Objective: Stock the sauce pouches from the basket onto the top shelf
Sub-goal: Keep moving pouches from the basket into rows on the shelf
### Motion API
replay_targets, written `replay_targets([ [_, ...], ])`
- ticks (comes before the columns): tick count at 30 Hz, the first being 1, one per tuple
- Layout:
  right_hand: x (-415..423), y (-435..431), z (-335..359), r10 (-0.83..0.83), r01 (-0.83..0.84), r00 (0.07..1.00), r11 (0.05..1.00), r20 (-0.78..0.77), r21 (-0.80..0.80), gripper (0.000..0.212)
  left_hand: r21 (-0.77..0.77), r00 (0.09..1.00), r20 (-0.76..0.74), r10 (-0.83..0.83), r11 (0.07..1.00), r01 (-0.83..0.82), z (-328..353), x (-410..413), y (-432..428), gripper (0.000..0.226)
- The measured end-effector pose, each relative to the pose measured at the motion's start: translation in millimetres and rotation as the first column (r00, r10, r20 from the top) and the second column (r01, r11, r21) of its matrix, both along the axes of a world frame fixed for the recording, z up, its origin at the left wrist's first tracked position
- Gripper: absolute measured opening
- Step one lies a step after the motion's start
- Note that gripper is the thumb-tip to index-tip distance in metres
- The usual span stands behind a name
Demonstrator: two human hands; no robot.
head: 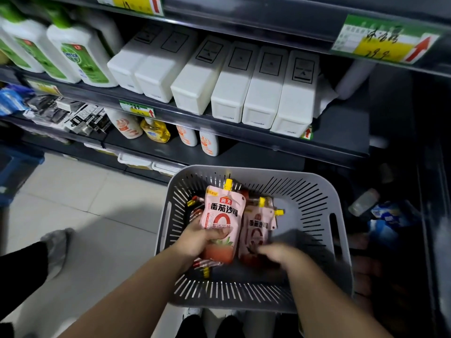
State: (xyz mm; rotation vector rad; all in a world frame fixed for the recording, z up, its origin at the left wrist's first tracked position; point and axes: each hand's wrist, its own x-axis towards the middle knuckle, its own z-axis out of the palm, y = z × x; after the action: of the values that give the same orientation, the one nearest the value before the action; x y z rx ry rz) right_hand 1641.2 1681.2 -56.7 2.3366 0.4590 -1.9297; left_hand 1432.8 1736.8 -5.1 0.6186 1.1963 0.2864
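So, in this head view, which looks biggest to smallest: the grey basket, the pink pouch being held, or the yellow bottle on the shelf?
1. grey basket
2. pink pouch, held in the left hand
3. yellow bottle; it sits farther off, so true size is unsure

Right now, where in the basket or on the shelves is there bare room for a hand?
Free: the basket floor between the pouches and its right wall; the shelf end right of the white containers. Crowded: the basket's left half, where the left hand grips a pouch and the right hand is beside it.
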Motion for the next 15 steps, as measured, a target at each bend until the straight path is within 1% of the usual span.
replay_targets([
  [1,-3.3,-3.1,-1.7,0.001,-0.001,1.000,1.000,-0.022,-0.021,0.039,-0.003,1.000,-0.005,0.000,1.000,0.000,0.3,0.7,-0.2,0.041],
  [2,-5.6,-3.5,-3.9,-0.035,0.035,0.999,0.999,-0.034,-0.011,0.038,-0.005,1.000,-0.008,0.003,1.000,-0.003,0.2,1.5,0.7,0.041],
  [4,-6.7,-1.2,-5.3,-0.154,0.156,0.987,0.987,-0.051,0.029,0.037,-0.001,1.000,-0.007,0.011,1.000,-0.011,1.1,2.3,3.2,0.041],
  [6,-6.0,2.8,-9.4,-0.276,0.277,0.961,0.957,-0.020,0.090,0.039,0.010,0.999,-0.009,0.031,0.999,-0.031,1.7,1.3,6.3,0.039],
  [7,-6.6,5.2,-11.5,-0.313,0.310,0.950,0.943,0.003,0.122,0.042,0.012,0.999,-0.014,0.049,0.999,-0.049,1.2,-0.1,7.5,0.039],
  [9,-6.9,9.4,-18.6,-0.287,0.280,0.957,0.949,0.032,0.144,0.045,0.011,0.998,-0.025,0.064,0.998,-0.064,-3.6,0.5,8.6,0.041],
  [11,-9.8,11.4,-24.3,-0.206,0.202,0.978,0.971,0.021,0.131,0.043,0.011,0.998,-0.034,0.058,0.998,-0.057,-7.9,0.7,7.7,0.043],
  [12,-12.0,11.2,-24.9,-0.192,0.189,0.981,0.973,0.010,0.132,0.041,0.010,0.998,-0.034,0.054,0.999,-0.053,-8.3,0.1,6.8,0.044],
  [15,-14.0,8.5,-27.8,-0.242,0.240,0.970,0.958,-0.007,0.157,0.034,0.003,0.999,-0.021,0.029,1.000,-0.029,-7.3,0.3,6.3,0.051],
])
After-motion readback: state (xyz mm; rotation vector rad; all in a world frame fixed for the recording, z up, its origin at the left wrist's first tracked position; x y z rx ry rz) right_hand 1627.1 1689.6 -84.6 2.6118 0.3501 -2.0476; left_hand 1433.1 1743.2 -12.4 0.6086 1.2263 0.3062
